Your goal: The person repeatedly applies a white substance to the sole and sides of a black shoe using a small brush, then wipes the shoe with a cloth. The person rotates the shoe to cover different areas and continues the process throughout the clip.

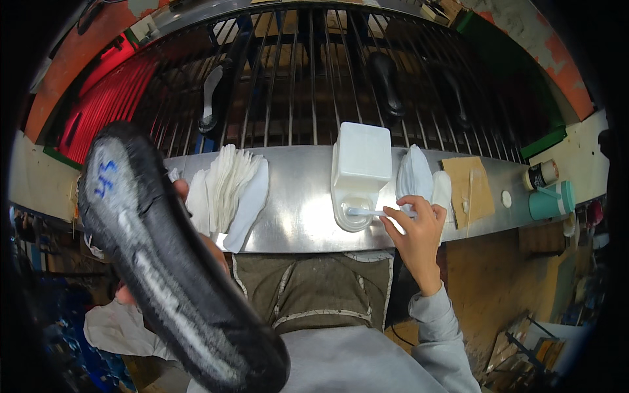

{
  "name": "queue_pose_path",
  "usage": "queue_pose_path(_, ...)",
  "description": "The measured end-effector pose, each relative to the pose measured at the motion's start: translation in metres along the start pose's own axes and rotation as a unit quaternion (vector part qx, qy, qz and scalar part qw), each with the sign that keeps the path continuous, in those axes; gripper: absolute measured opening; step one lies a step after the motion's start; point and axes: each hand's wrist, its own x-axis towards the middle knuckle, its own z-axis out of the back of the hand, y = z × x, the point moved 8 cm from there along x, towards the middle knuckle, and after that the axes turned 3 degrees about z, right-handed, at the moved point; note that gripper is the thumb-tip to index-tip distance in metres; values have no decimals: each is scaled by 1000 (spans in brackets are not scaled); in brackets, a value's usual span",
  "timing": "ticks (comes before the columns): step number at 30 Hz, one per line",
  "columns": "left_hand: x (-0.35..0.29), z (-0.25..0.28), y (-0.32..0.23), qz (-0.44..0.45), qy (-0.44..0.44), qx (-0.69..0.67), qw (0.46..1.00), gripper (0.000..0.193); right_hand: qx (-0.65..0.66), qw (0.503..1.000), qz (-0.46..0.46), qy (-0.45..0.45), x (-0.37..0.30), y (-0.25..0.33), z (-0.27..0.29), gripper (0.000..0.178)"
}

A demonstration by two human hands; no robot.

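Observation:
In my left hand [216,254] is a black shoe upper on a last [190,262], held up close at the left with its underside showing. A pale rough strip runs along that underside, with blue handwriting at its upper end. Most of the hand is hidden behind it. My right hand [422,236] pinches the pale handle of a brush [375,212]. The brush's far end lies in the round cup at the front of a white glue dispenser [362,157]. The bristles cannot be made out.
Stacks of white insoles [229,183] and more insoles [414,173] flank the dispenser on the metal bench [298,216]. Beyond runs a bar conveyor [288,98] carrying several black shoe pieces. Right are brown cardboard [481,190], a tape roll [540,174] and a teal cup [552,200].

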Motion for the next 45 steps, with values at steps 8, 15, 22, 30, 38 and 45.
queue_pose_path(8, -13, 12, -9, 93, -67, 121, 986, 112, 56, 987, -148, -12, -29, -17, 3, 13)
queue_pose_path(15, -72, 55, 64, -36, -418, 54, 906, 96, 352, 901, -245, -68, -3, -22, 0, 14)
queue_pose_path(22, -49, 18, 119, 153, -295, 93, 939, 103, 136, 978, 126, -97, 91, 82, 107, 27)
queue_pose_path(30, -42, 10, 115, 180, -268, 94, 942, 106, 282, 932, 219, -59, 83, 101, 105, 29)
queue_pose_path(38, -45, 2, 121, 183, -290, 93, 935, 109, 234, 959, 35, -154, 101, 57, 90, 32)
queue_pose_path(45, -46, 38, 92, 96, -438, 176, 877, 92, 338, 930, 140, 39, 30, 90, 67, 25)
